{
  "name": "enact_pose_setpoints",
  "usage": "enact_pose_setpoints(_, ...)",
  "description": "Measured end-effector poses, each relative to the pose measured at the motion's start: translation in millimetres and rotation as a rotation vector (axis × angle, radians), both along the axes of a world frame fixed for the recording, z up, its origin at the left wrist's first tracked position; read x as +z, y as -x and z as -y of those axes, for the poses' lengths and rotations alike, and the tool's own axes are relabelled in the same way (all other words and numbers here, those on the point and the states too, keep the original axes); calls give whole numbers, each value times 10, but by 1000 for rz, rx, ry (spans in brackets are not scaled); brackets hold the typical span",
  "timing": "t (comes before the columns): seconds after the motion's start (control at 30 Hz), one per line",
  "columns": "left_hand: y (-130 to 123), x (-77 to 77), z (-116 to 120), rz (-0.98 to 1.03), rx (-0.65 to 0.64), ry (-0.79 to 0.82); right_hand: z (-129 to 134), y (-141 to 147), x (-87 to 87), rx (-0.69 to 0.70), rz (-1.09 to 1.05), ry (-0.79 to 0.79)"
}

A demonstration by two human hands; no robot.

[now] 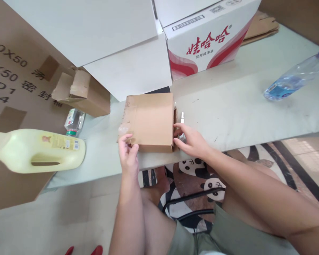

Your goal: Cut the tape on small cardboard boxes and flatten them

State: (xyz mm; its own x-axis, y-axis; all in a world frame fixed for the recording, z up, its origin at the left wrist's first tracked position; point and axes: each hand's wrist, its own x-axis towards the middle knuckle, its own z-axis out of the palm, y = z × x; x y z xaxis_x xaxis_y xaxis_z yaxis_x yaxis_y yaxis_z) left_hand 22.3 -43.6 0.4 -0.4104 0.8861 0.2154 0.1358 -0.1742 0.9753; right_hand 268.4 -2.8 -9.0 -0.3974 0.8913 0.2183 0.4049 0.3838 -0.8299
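Observation:
A small brown cardboard box (pixel 150 120) lies flat on the cloth-covered table, with clear tape on its left end. My left hand (pixel 128 154) grips its near left corner, thumb at the front side and fingers at the taped end. At the opposite end, my right hand (pixel 190 140) has its thumb and fingers on the edge of the box, where a gap shows; the fingertips are partly hidden. A slim silver-white object (pixel 182 118) lies just right of the box, partly covered by my right hand. I cannot make out its kind.
White cartons (pixel 133 67) and a red-and-white water carton (pixel 202 46) stand behind. At left are a yellow jug (pixel 39 150), a small clear bottle (pixel 73 122) and an opened cardboard box (pixel 87 92). A water bottle (pixel 289 83) lies at right on the table (pixel 228 102).

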Motion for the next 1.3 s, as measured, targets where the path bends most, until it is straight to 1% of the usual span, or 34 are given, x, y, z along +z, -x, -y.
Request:
enact_pose_setpoints(0.27, 15, -15, 15, -49, -5, 6, -2, 10, -9, -5, -15, 34)
enact_pose_setpoints(0.53, 35, -29, 26, -157, -11, 6, -2, 14, -5, -12, -10, 52)
enact_pose_setpoints(0.87, 11, -20, 34, -130, -42, 29, 1, 9, 0, -1, 1, 59)
enact_pose_setpoints(1.3, 17, -35, 28, -194, -33, 39, 2, 4, -15, 8, -2, 88)
